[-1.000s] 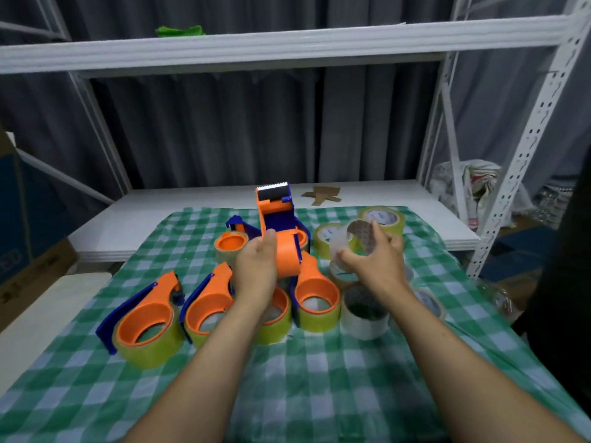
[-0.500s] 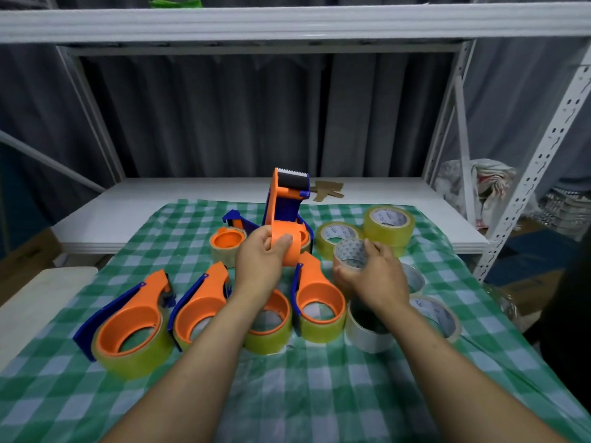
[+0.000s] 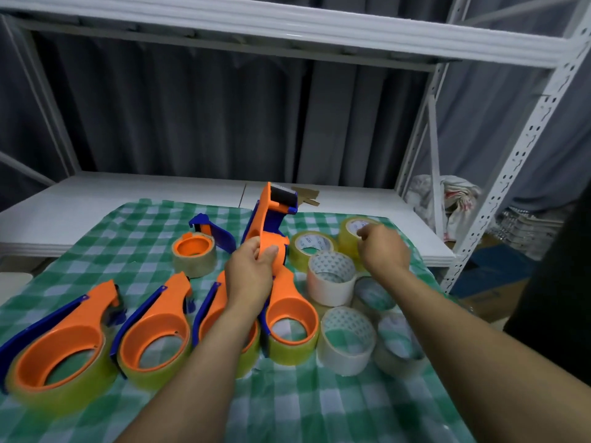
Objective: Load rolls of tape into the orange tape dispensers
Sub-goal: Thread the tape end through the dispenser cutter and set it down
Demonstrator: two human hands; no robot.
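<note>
Left hand (image 3: 249, 276) grips dispenser (image 3: 271, 225); 4 front dispensers (image 3: 60, 340) hold yellow tape (image 3: 287, 350).

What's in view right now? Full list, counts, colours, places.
Loaded dispensers: four, orange and blue with yellowish tape, flat in a row, near cloth.
Back dispenser: one, orange and blue, tape on it, behind the row.
Held dispenser: one, orange and blue, upright, mid cloth.
Yellow rolls: two, loose, far right of cloth.
Pale rolls: four, whitish or clear, right of the row.
Cloth: one, green and white check, over the table.
Table: one, white, under the cloth.
Cardboard scrap: one, brown, on the table behind.
Rack: one, white metal, right and overhead.
Curtain: grey, behind.
Left hand: grips the held dispenser.
Right hand: on the farther yellow roll; grip unclear.
</note>
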